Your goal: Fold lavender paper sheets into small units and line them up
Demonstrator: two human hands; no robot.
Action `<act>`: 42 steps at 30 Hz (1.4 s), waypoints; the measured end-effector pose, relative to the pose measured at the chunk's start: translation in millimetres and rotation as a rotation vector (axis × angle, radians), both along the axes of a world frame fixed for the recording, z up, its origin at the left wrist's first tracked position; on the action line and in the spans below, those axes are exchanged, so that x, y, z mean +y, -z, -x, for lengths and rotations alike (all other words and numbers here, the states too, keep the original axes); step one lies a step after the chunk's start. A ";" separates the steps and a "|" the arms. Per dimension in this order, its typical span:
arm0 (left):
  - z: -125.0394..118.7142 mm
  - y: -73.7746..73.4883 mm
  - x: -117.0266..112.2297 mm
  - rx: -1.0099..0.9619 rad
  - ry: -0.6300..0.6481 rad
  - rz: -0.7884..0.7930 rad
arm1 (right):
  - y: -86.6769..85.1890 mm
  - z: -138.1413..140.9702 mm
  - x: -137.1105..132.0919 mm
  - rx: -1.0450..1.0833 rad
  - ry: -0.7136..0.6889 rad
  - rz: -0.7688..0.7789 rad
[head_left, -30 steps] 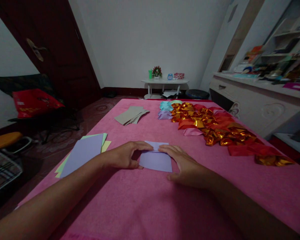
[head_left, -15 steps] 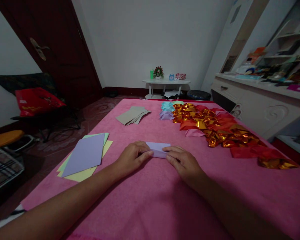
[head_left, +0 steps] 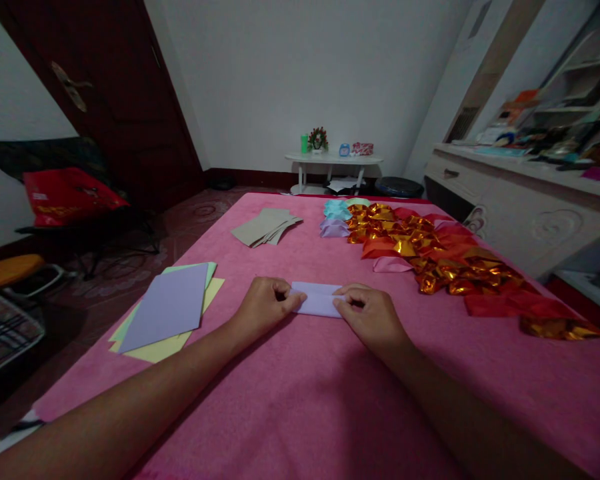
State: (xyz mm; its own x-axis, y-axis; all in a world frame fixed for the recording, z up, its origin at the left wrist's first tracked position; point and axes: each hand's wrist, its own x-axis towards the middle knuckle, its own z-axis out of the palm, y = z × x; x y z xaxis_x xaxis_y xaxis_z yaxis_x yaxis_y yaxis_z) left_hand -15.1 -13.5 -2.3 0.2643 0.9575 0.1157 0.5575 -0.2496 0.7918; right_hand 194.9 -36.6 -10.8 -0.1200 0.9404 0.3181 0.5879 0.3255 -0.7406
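Observation:
A folded strip of lilac paper (head_left: 319, 301) lies on the pink tablecloth (head_left: 280, 400) in front of me, a crease running along its length. My left hand (head_left: 267, 303) pinches the strip's left end between thumb and curled fingers. At the opposite end, my right hand (head_left: 373, 313) grips the paper the same way, thumb on top. Between the hands the middle of the strip shows. To the left sits a stack of coloured sheets, with a lilac sheet (head_left: 167, 303) on top of green and yellow ones.
Grey-brown paper pieces (head_left: 263, 227) are fanned out farther back. Folded gold foil pieces (head_left: 405, 243) stand in rows on the right with red, orange, pink, lilac and blue ones. Beyond the table are a small white table (head_left: 330, 159), a chair with a red bag (head_left: 70, 193) and a dresser (head_left: 510, 193).
Both hands have shifted from fingers stretched over the lilac paper to curled pinches at its ends. More of the strip's middle now shows. The camera view has moved slightly.

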 end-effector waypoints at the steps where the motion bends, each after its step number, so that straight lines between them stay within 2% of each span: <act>1: -0.1 1.0 0.6 0.001 -0.009 0.005 | 0.2 0.4 0.4 0.001 0.009 -0.003; 12: 0.0 10.9 3.0 0.045 -0.032 -0.079 | 4.5 0.7 3.6 -0.038 0.012 -0.055; 17: 0.2 8.3 -3.0 0.189 -0.075 -0.144 | 4.6 1.7 2.7 -0.035 0.013 -0.072; 21: 2.0 2.2 -7.4 0.265 -0.127 -0.182 | 4.5 0.5 1.7 -0.099 0.092 -0.082; 25: 5.6 4.6 -6.3 0.280 -0.156 -0.232 | 5.2 -0.6 4.2 -0.182 0.217 -0.015; 31: 3.6 4.5 4.5 0.387 -0.126 -0.170 | -0.3 5.4 17.3 -0.280 0.188 0.137; 34: 1.0 -0.4 14.0 0.424 -0.082 -0.089 | -2.4 8.1 22.3 -0.328 0.188 0.135; 38: 2.4 -2.8 27.5 0.354 -0.003 0.026 | 2.6 5.8 25.5 -0.197 0.168 0.090; 42: 5.9 -1.3 33.6 0.293 0.011 0.025 | 9.1 3.5 26.4 0.050 0.067 0.082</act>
